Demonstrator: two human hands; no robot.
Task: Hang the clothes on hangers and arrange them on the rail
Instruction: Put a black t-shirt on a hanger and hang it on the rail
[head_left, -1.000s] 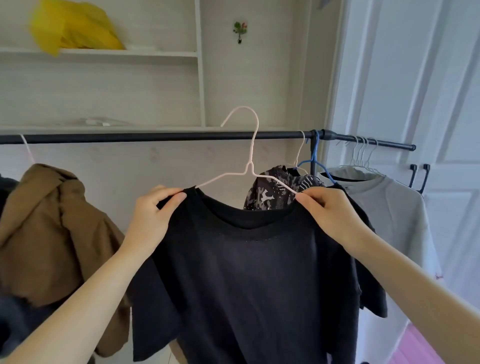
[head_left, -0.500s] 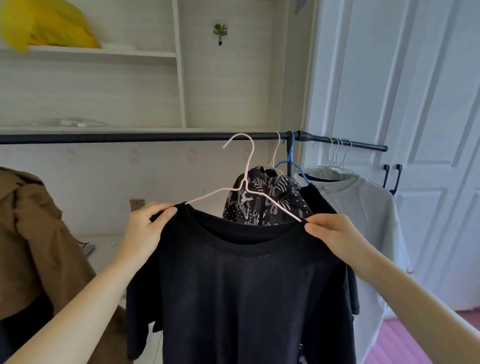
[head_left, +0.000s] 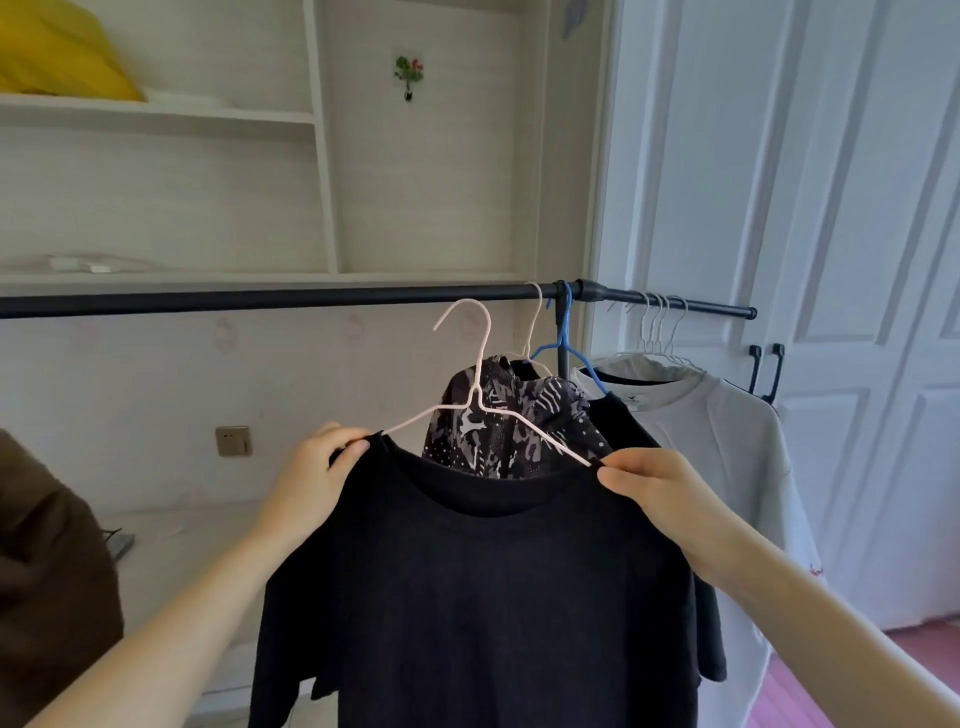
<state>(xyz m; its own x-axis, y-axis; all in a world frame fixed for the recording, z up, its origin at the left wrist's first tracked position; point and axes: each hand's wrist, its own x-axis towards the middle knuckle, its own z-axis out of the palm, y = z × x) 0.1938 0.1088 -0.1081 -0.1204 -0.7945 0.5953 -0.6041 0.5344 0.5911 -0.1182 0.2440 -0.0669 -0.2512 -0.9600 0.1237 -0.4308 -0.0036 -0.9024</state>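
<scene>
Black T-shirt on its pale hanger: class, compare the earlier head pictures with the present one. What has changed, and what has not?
The pale hanger carrying the black T-shirt has dropped: its hook, earlier above the rail, now sits below it, unhooked. The view has swung right, so the brown jacket slid to the left edge. Unchanged: left hand and right hand still pinch the shoulders.

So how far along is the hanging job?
Done: a patterned dark garment and a white sweatshirt hang on the black metal rail. In hand: left hand and right hand hold a black T-shirt on a pale wire hanger, its hook below the rail. Left: hooking it on.
</scene>
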